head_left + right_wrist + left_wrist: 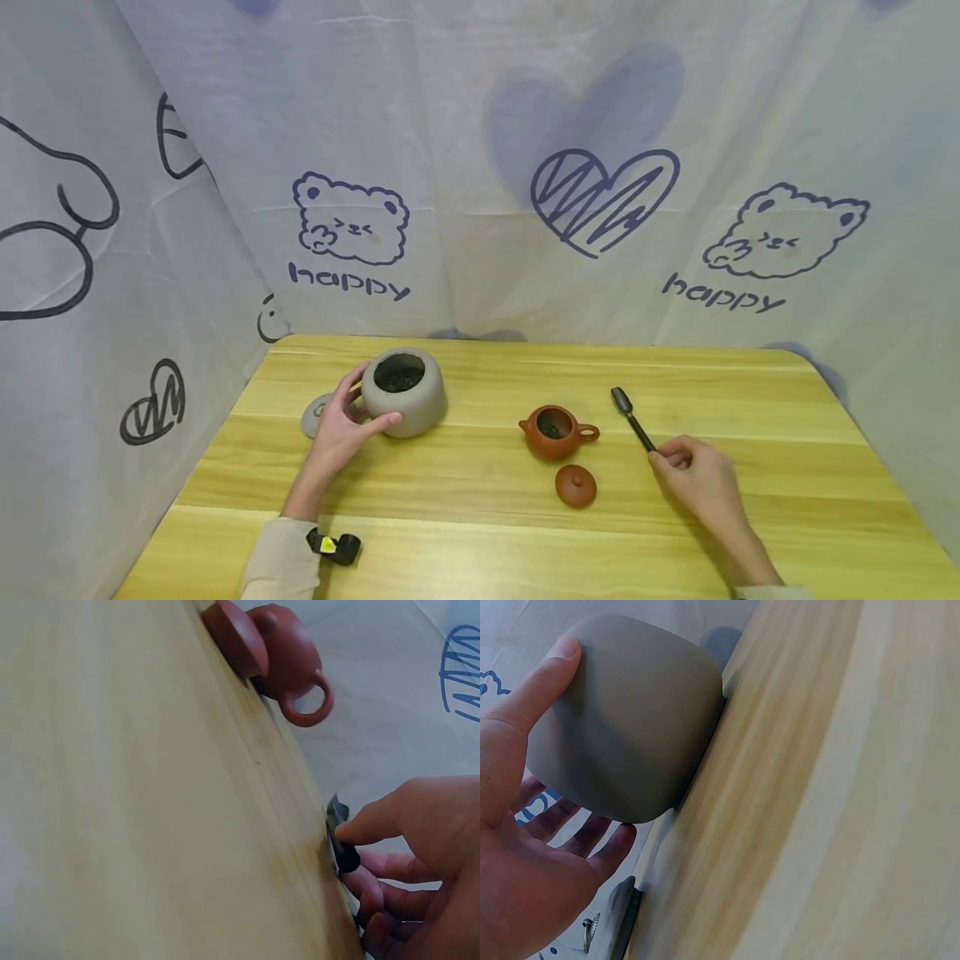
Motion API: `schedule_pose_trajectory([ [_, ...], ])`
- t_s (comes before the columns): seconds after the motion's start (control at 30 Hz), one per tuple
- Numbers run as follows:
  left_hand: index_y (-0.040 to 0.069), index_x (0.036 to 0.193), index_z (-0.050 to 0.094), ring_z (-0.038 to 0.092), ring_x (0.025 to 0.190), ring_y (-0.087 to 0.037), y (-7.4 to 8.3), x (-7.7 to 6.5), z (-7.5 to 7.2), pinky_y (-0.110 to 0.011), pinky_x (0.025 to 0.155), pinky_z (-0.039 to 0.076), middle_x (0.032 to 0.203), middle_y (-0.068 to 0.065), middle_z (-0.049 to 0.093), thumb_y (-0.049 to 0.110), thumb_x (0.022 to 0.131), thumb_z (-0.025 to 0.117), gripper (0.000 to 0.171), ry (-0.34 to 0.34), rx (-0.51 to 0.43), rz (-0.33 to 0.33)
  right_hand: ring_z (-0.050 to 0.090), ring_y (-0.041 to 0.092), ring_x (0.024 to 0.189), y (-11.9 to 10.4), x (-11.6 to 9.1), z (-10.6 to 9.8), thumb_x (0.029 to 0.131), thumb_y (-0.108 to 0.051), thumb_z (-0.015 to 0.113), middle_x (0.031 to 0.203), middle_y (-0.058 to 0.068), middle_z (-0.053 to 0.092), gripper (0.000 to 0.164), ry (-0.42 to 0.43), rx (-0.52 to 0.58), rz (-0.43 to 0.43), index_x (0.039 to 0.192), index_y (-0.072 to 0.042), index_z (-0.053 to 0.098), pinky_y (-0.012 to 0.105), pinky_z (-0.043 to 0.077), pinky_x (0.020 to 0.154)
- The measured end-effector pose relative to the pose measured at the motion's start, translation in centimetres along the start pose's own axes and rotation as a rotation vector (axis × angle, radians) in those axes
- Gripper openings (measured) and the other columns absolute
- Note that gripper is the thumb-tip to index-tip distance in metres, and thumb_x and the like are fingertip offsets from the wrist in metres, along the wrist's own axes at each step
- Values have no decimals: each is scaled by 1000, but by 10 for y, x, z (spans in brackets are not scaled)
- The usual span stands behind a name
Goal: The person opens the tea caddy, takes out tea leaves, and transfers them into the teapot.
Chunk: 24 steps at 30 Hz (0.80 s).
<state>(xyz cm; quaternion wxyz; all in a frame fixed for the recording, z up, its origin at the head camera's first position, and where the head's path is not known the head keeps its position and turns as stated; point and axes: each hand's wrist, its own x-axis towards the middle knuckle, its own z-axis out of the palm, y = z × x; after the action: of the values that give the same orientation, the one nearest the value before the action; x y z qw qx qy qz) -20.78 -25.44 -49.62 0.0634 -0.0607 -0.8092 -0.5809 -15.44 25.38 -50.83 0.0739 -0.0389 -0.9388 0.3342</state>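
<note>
My left hand (341, 435) grips a round grey jar (414, 412), thumb on its near side and fingers round its left. Dark tea leaves (399, 380) show through the jar's open top. In the left wrist view the jar (630, 712) appears to stand on the table. Out to the right, my right hand (701, 482) pinches the handle end of a black tea scoop (636, 427) between thumb and fingers. The scoop's head points away, low over the table; whether it touches is unclear. Left of it stands a lidless reddish-brown teapot (546, 446), dark leaves inside.
The teapot's lid (576, 487) lies just in front of it, knob up. A grey lid (309, 418) lies left of the jar, partly behind my left hand. The wooden table (465, 517) ends at a hanging printed cloth (480, 275) at the back.
</note>
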Motion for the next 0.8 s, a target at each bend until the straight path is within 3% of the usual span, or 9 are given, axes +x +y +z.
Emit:
schedule_pose_trajectory([
  [0.8,16,162,29,36,146,-37,2,0,0,-53,117,37,162,-10,35,15,84,88,97,-8,-12,-9,62,16,73,-3,-2,2,91,-19,78,79,1,68,19,-23,-8,-11,96,-2,71,31,51,67],
])
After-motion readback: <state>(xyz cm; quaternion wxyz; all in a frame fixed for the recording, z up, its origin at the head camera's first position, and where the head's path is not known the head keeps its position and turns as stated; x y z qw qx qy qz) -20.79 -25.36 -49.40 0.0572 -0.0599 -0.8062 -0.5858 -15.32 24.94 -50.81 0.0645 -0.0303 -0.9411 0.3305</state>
